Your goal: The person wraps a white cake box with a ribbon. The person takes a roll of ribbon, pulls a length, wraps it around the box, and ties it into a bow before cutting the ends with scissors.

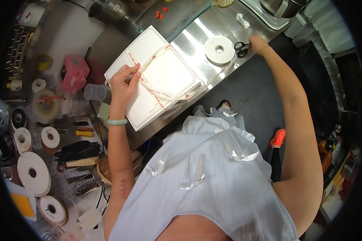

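A white cardboard gift box (pixel 169 67) with a printed border line lies on the steel worktop. Printed cream ribbon (pixel 160 92) with red lettering and hearts wraps around it. My left hand (pixel 125 82), a pale bangle on its wrist, pinches the ribbon at its crossing on the lid. From the box, a loose length trails along the worktop edge to a white ribbon spool (pixel 219 49). Beside the spool are black-handled scissors (pixel 241 49). My right hand (pixel 258 45) is at their blade end with curled fingers; the blades are mostly hidden, so its grip is unclear.
A green-rimmed tray (pixel 188 22) with strawberry pieces (pixel 161 13) stands behind the box. Crumpled tissue (pixel 242 20) lies near a metal pitcher (pixel 285 7). On the left are a pink device (pixel 74 73), a clear cup (pixel 95 92) and several spools (pixel 33 173). Another person's orange shoe (pixel 278 138) shows on the floor.
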`<control>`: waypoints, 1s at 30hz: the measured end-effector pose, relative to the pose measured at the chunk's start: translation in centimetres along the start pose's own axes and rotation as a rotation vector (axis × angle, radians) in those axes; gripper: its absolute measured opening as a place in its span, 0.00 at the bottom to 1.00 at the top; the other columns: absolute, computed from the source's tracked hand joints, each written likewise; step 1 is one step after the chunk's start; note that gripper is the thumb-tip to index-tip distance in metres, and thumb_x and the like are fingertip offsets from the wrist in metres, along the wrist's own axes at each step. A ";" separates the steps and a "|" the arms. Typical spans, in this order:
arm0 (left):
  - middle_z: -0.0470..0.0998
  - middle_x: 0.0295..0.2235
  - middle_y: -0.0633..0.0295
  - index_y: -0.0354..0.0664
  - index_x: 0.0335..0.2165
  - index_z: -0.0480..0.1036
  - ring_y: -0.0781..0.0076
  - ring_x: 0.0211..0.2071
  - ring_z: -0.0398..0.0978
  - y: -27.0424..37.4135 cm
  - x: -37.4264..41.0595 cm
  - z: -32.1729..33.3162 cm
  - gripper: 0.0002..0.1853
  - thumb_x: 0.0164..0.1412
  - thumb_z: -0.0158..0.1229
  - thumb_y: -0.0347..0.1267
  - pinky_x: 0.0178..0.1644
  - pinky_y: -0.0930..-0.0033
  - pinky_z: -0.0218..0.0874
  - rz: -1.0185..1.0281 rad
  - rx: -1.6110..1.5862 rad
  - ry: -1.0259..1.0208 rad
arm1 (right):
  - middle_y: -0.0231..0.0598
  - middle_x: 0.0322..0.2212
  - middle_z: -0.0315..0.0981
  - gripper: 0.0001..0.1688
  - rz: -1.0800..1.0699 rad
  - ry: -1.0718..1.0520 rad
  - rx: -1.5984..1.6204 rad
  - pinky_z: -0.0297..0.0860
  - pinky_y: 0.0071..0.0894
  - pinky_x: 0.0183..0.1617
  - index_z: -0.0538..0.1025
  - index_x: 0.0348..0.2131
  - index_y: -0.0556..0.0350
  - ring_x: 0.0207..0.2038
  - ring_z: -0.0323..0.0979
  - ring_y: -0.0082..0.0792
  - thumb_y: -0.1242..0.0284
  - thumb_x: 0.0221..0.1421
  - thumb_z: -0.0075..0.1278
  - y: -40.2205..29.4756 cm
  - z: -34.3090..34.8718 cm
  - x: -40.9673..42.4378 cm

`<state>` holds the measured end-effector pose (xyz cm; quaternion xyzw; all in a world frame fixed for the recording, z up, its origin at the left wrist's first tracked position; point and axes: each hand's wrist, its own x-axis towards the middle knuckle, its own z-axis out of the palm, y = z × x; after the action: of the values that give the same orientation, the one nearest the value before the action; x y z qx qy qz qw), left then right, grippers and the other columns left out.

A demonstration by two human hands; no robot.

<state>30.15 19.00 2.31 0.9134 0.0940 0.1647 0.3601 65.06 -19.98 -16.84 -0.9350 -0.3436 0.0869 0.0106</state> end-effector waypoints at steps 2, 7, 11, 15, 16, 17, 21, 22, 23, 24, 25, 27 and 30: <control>0.67 0.20 0.65 0.32 0.38 0.76 0.85 0.21 0.64 0.0 0.1 0.0 0.12 0.53 0.59 0.23 0.23 0.82 0.55 -0.007 -0.003 -0.008 | 0.53 0.37 0.69 0.11 0.019 -0.012 0.004 0.67 0.44 0.46 0.74 0.30 0.62 0.41 0.70 0.52 0.81 0.40 0.51 -0.4 0.4 0.9; 0.66 0.20 0.67 0.32 0.38 0.76 0.86 0.22 0.64 -0.3 -0.1 0.0 0.12 0.53 0.58 0.23 0.23 0.83 0.54 -0.016 0.000 -0.012 | 0.53 0.40 0.68 0.13 0.107 0.100 0.088 0.68 0.47 0.47 0.73 0.35 0.62 0.44 0.69 0.52 0.78 0.45 0.48 -3.2 -0.4 1.2; 0.64 0.21 0.70 0.32 0.40 0.76 0.89 0.22 0.61 -0.4 0.1 0.2 0.12 0.54 0.58 0.23 0.22 0.86 0.50 0.008 -0.013 -0.022 | 0.53 0.41 0.67 0.14 0.366 0.214 0.146 0.68 0.49 0.45 0.72 0.38 0.59 0.44 0.69 0.54 0.72 0.52 0.43 -5.4 0.7 -0.2; 0.65 0.20 0.68 0.32 0.38 0.76 0.88 0.22 0.64 -0.2 0.1 0.2 0.11 0.53 0.58 0.22 0.24 0.84 0.54 -0.006 -0.018 -0.016 | 0.53 0.43 0.66 0.15 0.476 0.088 0.273 0.68 0.49 0.46 0.72 0.39 0.58 0.46 0.68 0.54 0.69 0.52 0.49 -5.3 2.1 -1.3; 0.65 0.20 0.68 0.32 0.39 0.76 0.88 0.22 0.64 -0.2 0.2 0.2 0.12 0.54 0.58 0.22 0.24 0.84 0.55 -0.006 -0.020 -0.017 | 0.53 0.43 0.66 0.16 0.474 0.087 0.287 0.68 0.48 0.46 0.72 0.39 0.58 0.46 0.68 0.54 0.68 0.52 0.50 -5.2 2.4 -1.5; 0.65 0.21 0.68 0.31 0.39 0.76 0.87 0.23 0.64 -0.3 0.2 0.3 0.12 0.54 0.58 0.22 0.24 0.84 0.55 -0.005 -0.023 -0.018 | 0.55 0.42 0.67 0.17 0.457 0.134 0.241 0.68 0.49 0.45 0.72 0.40 0.58 0.45 0.68 0.54 0.67 0.51 0.52 -5.3 2.9 -2.0; 0.66 0.21 0.68 0.31 0.40 0.75 0.87 0.23 0.65 -0.7 0.1 0.2 0.12 0.55 0.58 0.23 0.25 0.84 0.56 0.024 -0.041 -0.031 | 0.58 0.41 0.68 0.20 0.456 0.215 0.242 0.68 0.49 0.46 0.73 0.39 0.60 0.45 0.69 0.56 0.66 0.48 0.56 -6.4 1.9 -2.9; 0.66 0.21 0.68 0.30 0.40 0.75 0.87 0.23 0.65 -0.6 0.2 0.1 0.12 0.55 0.58 0.23 0.26 0.84 0.56 0.031 -0.041 -0.039 | 0.57 0.41 0.68 0.20 0.476 0.187 0.273 0.68 0.49 0.46 0.73 0.39 0.60 0.45 0.69 0.56 0.66 0.48 0.56 -6.1 2.2 -2.6; 0.66 0.21 0.67 0.30 0.40 0.75 0.86 0.23 0.65 -0.6 0.3 0.1 0.13 0.55 0.58 0.23 0.26 0.84 0.56 0.039 -0.040 -0.047 | 0.57 0.41 0.68 0.20 0.495 0.159 0.305 0.68 0.48 0.46 0.73 0.38 0.60 0.45 0.68 0.55 0.66 0.48 0.56 -5.9 2.5 -2.7; 0.65 0.22 0.69 0.31 0.41 0.75 0.88 0.23 0.64 -0.8 0.2 0.1 0.13 0.55 0.58 0.24 0.25 0.85 0.54 0.048 -0.043 -0.045 | 0.56 0.41 0.68 0.19 0.512 0.160 0.316 0.68 0.48 0.46 0.74 0.38 0.60 0.45 0.68 0.55 0.66 0.48 0.56 -6.3 2.2 -2.8; 0.64 0.22 0.71 0.33 0.41 0.75 0.89 0.23 0.62 -1.1 0.0 0.2 0.13 0.56 0.58 0.25 0.24 0.86 0.51 0.057 -0.045 -0.043 | 0.56 0.42 0.68 0.19 0.528 0.160 0.326 0.68 0.47 0.46 0.74 0.38 0.61 0.45 0.68 0.55 0.66 0.48 0.56 -6.8 1.8 -2.8; 0.64 0.22 0.71 0.33 0.41 0.75 0.89 0.24 0.63 -1.1 0.0 0.0 0.13 0.56 0.58 0.25 0.24 0.86 0.51 0.050 -0.038 -0.047 | 0.57 0.41 0.69 0.18 0.531 0.200 0.293 0.68 0.47 0.46 0.75 0.37 0.61 0.45 0.69 0.55 0.67 0.48 0.55 -7.2 1.9 -3.1; 0.67 0.22 0.67 0.31 0.40 0.75 0.86 0.24 0.66 -0.7 0.1 -0.1 0.12 0.54 0.58 0.23 0.27 0.84 0.57 0.032 -0.025 -0.057 | 0.58 0.41 0.70 0.18 0.496 0.283 0.236 0.68 0.48 0.46 0.75 0.37 0.61 0.44 0.70 0.56 0.68 0.48 0.54 -7.2 2.5 -2.9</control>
<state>30.13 19.64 1.92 0.9145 0.0671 0.1455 0.3715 57.79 -16.45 -18.30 -0.9855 -0.0878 -0.0048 0.1452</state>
